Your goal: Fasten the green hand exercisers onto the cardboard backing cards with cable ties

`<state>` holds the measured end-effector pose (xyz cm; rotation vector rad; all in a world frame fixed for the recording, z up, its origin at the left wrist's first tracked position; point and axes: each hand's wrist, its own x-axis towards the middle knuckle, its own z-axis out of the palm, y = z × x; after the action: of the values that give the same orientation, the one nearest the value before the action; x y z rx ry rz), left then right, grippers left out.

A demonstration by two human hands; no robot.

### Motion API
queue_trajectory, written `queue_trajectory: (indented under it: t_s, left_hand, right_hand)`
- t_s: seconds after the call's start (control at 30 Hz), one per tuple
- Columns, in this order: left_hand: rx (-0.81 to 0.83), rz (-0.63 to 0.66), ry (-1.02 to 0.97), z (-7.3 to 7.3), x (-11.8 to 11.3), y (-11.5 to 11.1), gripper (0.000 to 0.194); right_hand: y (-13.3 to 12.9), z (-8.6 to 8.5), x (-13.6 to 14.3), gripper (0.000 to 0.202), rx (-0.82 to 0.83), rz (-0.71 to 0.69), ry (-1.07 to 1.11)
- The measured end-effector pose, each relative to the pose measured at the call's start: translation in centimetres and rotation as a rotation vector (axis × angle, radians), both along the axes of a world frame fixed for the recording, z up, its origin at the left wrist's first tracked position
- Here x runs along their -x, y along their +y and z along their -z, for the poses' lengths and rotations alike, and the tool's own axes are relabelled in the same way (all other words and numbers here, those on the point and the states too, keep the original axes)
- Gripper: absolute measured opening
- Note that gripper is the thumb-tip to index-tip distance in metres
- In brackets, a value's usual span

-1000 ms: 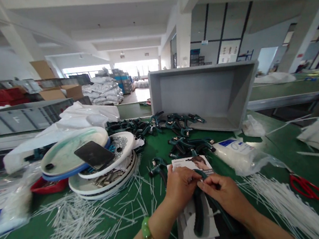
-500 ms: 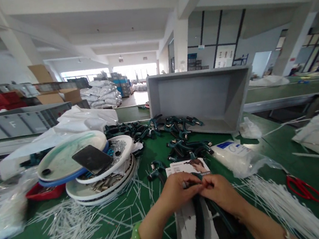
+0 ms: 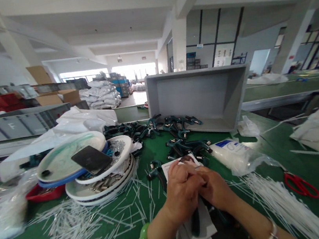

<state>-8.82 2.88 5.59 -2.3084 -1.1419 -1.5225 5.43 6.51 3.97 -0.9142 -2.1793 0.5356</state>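
Observation:
My left hand (image 3: pixel 183 189) and my right hand (image 3: pixel 216 188) meet over a printed card (image 3: pixel 168 168), with their fingers closed together. Between and under them is a pair of pliers with dark green handles (image 3: pixel 195 223), its head covered by my fingers. Whatever the fingertips pinch is hidden. Below the hands lies a stack of white cards (image 3: pixel 205 231). Just beyond the card are more dark green pliers (image 3: pixel 185 147), piled loosely. White cable ties (image 3: pixel 278 201) lie bundled to the right of my right hand.
A grey crate (image 3: pixel 198 98) lies on its side behind the pliers. Stacked round trays (image 3: pixel 77 192) with small metal parts and a phone (image 3: pixel 91 160) stand left. Loose cable ties (image 3: pixel 74 230) cover the front left. Red-handled scissors (image 3: pixel 301 184) and a plastic bag (image 3: pixel 236 156) lie right.
My left hand has turned over and risen slightly, now covering the pliers' head and more of the card. My right hand stays close against it. The pliers' handles show less.

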Motion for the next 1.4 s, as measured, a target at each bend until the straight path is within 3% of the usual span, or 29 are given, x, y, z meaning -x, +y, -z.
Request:
queue_trajectory:
  t_s: [0.07, 0.17, 0.27, 0.43, 0.53, 0.63, 0.9, 1.1, 1.3, 1.4]
  left_hand:
    - [0.024, 0.013, 0.038, -0.3, 0.2, 0.0, 0.021]
    - [0.217, 0.008, -0.021, -0.1, 1.0, 0.3, 0.012]
    - [0.472, 0.0, -0.031, 0.7, 1.9, 0.1, 0.028]
    - [0.683, -0.161, 0.067, 1.8, 1.5, -1.3, 0.022]
    - [0.719, -0.182, 0.029, 1.8, 0.9, -1.6, 0.023]
    - [0.757, -0.173, -0.008, 1.8, 0.6, -1.3, 0.02]
    - [0.813, -0.27, -0.029, 1.0, -0.1, -1.0, 0.018]
    - [0.77, -0.289, -0.018, 0.7, -0.5, -1.3, 0.018]
    - [0.555, -0.331, -0.37, 1.0, 2.9, -3.0, 0.031]
    - [0.757, -0.279, -0.665, 2.1, 4.9, -5.0, 0.038]
  right_hand:
    - [0.6, 0.1, 0.1, 0.015, -0.006, -0.07, -0.028]
    - [1.0, 0.5, 0.0, 0.015, 0.015, -0.067, 0.067]
    - [0.7, 0.8, -0.2, 0.016, -0.01, -0.042, 0.167]
    - [-0.8, 0.0, -0.9, 0.017, -0.146, -0.115, 0.055]
    - [-1.7, -0.8, -1.7, 0.019, -0.207, -0.181, -0.168]
    - [-2.1, -1.0, -2.5, 0.018, -0.199, -0.156, -0.271]
    - [-2.4, 0.6, -2.7, 0.02, -0.207, -0.155, -0.16]
    - [-3.3, -0.9, -3.0, 0.016, -0.126, -0.164, -0.223]
    - [-5.3, -3.1, -3.9, 0.018, -0.095, -0.181, -0.402]
    - [-5.9, -3.0, -4.0, 0.012, -0.111, -0.179, -0.447]
